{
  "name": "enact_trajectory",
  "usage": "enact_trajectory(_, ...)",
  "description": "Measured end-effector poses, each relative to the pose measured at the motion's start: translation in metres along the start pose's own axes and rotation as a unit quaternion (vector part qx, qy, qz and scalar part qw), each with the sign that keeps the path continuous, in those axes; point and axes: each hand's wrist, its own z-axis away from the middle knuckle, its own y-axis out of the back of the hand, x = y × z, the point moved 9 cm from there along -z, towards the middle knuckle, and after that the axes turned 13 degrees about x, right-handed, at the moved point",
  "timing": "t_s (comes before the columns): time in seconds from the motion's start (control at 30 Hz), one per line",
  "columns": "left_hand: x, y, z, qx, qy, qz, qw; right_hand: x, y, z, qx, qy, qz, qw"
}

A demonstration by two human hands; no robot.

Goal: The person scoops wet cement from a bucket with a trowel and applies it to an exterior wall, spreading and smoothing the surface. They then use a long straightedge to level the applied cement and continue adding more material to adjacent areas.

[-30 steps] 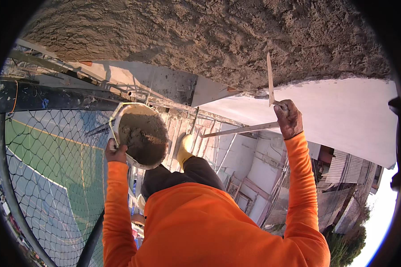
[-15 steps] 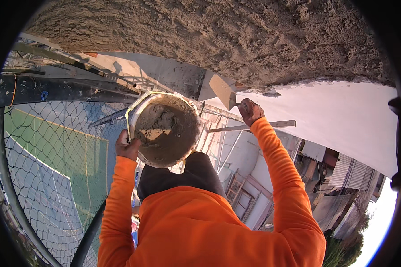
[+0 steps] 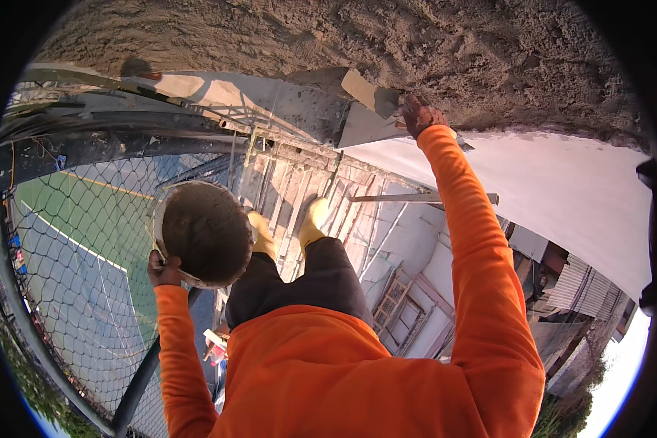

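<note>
My left hand [image 3: 165,269] grips the rim of a round bucket [image 3: 206,233] at its near left side. Grey-brown wet mortar lies inside the bucket, its surface in shadow. Farther off and to the right, my right hand [image 3: 423,115] is closed on a trowel [image 3: 371,93]. The trowel's flat blade points left and lies at the lower edge of the rough mortar-coated wall [image 3: 445,51]; whether the blade touches the wall I cannot tell. My fingers hide the trowel's handle.
Plank scaffolding [image 3: 285,186] lies under my yellow boots [image 3: 314,219]. A metal bar [image 3: 431,198] juts out by my right forearm. On the left a netted fence [image 3: 80,270] with dark pipes stands before a green and blue court. A smooth white wall surface [image 3: 562,175] is at right.
The bucket has moved left and nearer, off my legs, uncovering the boots and planks. My right hand has carried the trowel up to the wall's edge.
</note>
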Motion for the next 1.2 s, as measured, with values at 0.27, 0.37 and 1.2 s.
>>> enact_trajectory(0.27, -0.024, -0.024, -0.015, -0.044, 0.033, 0.084, 0.995, 0.008, 0.110, 0.048, 0.187, 0.055, 0.040, 0.980)
enact_trajectory(0.37, -0.032, -0.045, -0.006, -0.085, 0.057, 0.168, 0.980, 0.009, 0.140, 0.077, 0.233, 0.060, 0.053, 0.969)
enact_trajectory(1.2, 0.008, -0.105, 0.019, -0.114, 0.028, 0.056, 0.991, -0.112, 0.032, 0.304, -0.160, -0.089, -0.247, 0.952)
